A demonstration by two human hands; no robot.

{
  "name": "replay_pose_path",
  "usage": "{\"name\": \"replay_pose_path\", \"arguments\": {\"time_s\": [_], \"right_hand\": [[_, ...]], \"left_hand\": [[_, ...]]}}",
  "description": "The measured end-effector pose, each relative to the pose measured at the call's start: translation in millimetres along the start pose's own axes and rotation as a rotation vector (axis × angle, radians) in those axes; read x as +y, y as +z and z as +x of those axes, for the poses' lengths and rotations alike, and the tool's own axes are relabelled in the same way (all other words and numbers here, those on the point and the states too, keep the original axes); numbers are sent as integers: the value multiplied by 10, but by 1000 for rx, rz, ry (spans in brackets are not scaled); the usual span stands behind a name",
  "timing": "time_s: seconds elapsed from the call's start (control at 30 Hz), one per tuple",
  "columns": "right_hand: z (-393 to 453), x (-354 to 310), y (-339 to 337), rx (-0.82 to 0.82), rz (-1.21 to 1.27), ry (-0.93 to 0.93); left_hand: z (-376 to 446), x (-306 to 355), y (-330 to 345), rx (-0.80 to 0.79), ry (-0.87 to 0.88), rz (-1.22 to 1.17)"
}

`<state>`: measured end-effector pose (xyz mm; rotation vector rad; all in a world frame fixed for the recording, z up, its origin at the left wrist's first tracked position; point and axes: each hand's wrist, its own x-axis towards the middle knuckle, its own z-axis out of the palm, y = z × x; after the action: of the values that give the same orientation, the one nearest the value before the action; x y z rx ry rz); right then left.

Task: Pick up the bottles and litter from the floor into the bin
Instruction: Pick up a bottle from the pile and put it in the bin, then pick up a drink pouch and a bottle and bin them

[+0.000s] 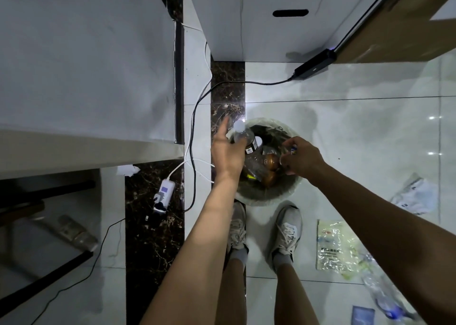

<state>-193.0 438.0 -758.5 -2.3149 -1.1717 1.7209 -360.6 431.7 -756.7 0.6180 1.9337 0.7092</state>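
A round bin (294, 187) lined with a clear bag stands on the floor just ahead of my shoes. It holds brown bottles (271, 161) and crumpled plastic. My left hand (228, 152) grips a clear bottle with a white cap (243, 134) over the bin's left rim, index finger pointing away. My right hand (302, 158) hovers over the bin's right side and pinches a small clear bottle with a blue cap (291, 150). Litter lies on the floor at right: a clear plastic bag (333, 245), a clear bottle (381, 292), a white wrapper (414, 196).
A white desk (86, 77) and a cabinet stand at left and ahead. Cables (195, 117) and a power strip (164, 194) lie on the dark tile strip left of the bin. A crumpled tissue (128, 170) sits under the desk edge. A blue packet (362, 316) lies bottom right.
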Motion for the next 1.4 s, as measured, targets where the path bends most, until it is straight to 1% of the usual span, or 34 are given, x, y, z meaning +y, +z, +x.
{"name": "replay_pose_path", "arguments": {"time_s": [0.2, 0.37, 0.5, 0.57, 0.7, 0.8, 0.87, 0.97, 1.07, 1.13, 1.2, 1.27, 1.4], "right_hand": [[59, 53, 147, 59, -85, -21], [75, 8, 226, 14, -137, -38], [90, -147, 197, -26, -138, -115], [86, -253, 163, -55, -131, -128], [-33, -446, -17, -76, -101, -117], [-276, -596, -209, -46, -207, -178], [-533, -686, -393, -33, -240, -200], [-926, -812, -671, -11, -209, -220], [-1362, -930, -1056, 85, -119, -246], [-1730, -1030, -1345, 169, -55, -261], [-2135, -1121, -1631, 253, -2, -272], [-2550, -1199, -1907, 339, 39, -290], [-3488, -1292, -2526, 504, 26, -300]], "left_hand": [[6, 49, -66, -42, 18, 20], [54, 160, -121, -81, 34, 38], [45, 293, -142, -133, 53, 56], [62, 371, -164, -174, 56, 147], [-10, 641, -246, -304, 55, 421], [-109, 949, -345, -390, 99, 635], [-242, 1241, -404, -468, 158, 728], [-474, 1693, -511, -539, 280, 868], [-809, 2257, -508, -617, 424, 1024], [-1110, 2665, -514, -626, 553, 1079], [-1434, 3040, -488, -619, 679, 1066], [-1789, 3365, -446, -612, 761, 1040], [-2652, 3907, -373, -621, 928, 1005]]}}
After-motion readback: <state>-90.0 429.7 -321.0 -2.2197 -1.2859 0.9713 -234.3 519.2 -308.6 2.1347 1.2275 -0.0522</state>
